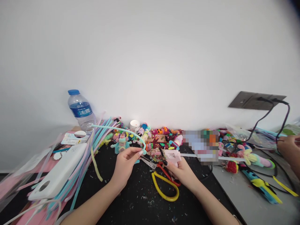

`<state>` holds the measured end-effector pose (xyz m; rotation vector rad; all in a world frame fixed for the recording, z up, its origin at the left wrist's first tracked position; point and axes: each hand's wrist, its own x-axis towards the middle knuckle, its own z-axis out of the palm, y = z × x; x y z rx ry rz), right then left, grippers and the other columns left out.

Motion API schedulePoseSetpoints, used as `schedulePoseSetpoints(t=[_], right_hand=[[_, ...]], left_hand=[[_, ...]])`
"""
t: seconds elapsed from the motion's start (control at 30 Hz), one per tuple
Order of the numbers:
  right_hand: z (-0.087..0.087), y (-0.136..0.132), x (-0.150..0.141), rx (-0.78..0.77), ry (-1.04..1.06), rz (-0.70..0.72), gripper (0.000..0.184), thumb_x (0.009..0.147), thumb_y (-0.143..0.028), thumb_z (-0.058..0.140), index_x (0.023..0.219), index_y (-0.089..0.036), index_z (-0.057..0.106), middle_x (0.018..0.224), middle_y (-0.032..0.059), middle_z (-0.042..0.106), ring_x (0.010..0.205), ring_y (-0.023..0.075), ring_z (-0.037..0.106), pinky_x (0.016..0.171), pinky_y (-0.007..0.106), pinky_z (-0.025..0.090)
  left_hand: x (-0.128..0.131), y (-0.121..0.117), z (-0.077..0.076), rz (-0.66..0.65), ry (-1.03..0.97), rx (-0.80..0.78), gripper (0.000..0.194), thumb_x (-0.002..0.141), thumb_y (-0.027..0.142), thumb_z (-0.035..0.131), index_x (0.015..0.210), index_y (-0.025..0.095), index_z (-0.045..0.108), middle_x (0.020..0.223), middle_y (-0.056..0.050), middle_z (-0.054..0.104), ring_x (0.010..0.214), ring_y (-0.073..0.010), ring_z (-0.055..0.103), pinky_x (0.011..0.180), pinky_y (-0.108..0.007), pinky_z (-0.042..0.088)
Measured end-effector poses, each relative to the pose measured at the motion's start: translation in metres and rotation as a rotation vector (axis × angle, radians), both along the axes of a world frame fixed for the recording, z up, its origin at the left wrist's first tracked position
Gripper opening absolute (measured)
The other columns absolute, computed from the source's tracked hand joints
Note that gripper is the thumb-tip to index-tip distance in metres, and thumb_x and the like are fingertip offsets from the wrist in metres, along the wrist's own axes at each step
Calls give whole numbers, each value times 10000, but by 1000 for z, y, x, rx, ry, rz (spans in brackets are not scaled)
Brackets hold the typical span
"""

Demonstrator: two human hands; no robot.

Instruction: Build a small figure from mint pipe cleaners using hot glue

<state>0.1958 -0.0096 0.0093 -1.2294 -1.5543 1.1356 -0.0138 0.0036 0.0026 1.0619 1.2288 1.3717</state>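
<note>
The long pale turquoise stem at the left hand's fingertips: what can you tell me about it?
The pale turquoise stem is thin and looks soft and fuzzy, like a craft pipe cleaner. From its far end at the left it runs nearly straight, then arches rightward and bends steeply down to the left hand, whose thumb and fingertips seem to pinch it there. It looks raised; whether its far end touches the bundle of stems can't be told.

A blue-capped bottle (pixel 81 109) stands left; 2 black cables (pixel 289 108) plug into wall sockets (pixel 246 100).
</note>
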Motion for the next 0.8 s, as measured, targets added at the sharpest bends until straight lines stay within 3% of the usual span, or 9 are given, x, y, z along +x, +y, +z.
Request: schedulePoseSetpoints(t=[0.17, 0.27, 0.4, 0.57, 0.8], right_hand=[[4, -1, 0, 87, -168, 65, 156, 777, -252, 544, 867, -156, 627, 729, 26, 625, 681, 173, 550, 595, 253, 446], [2, -1, 1, 140, -302, 53, 143, 783, -252, 530, 824, -154, 626, 742, 34, 634, 711, 194, 566, 617, 267, 449], [3, 3, 5, 302, -479, -49, 130, 797, -212, 483, 851, -162, 589, 756, 30, 621, 686, 184, 566, 636, 274, 440], [4, 10, 13, 456, -602, -182, 363, 785, -192, 472, 1147, -181, 454, 1056, 84, 573, 932, 235, 550, 793, 343, 437], [-5, 15, 14, 553, -771, -302, 451, 736, -187, 521, 1181, -188, 451, 1128, 117, 500, 1029, 290, 464, 867, 472, 392]], left_hand=[[-1, 1, -2, -12, -2, 5, 140, 673, 277, 683, 767, 173, 681, 735, -11, 680, 726, -145, 610, 658, -225, 509], [-3, 3, -5, -2, -5, 20, 147, 686, 283, 678, 787, 176, 674, 752, -9, 674, 738, -140, 602, 674, -224, 504], [-4, 3, -6, 13, -5, 29, 157, 696, 289, 670, 800, 171, 666, 762, -14, 670, 744, -143, 603, 671, -226, 505], [-2, 1, -1, -23, 19, 15, 164, 684, 290, 672, 789, 163, 669, 734, -22, 676, 725, -159, 623, 657, -246, 518], [1, 0, 0, -154, 65, 3, 151, 680, 289, 659, 762, 164, 676, 709, -31, 683, 657, -165, 629, 636, -265, 519]])
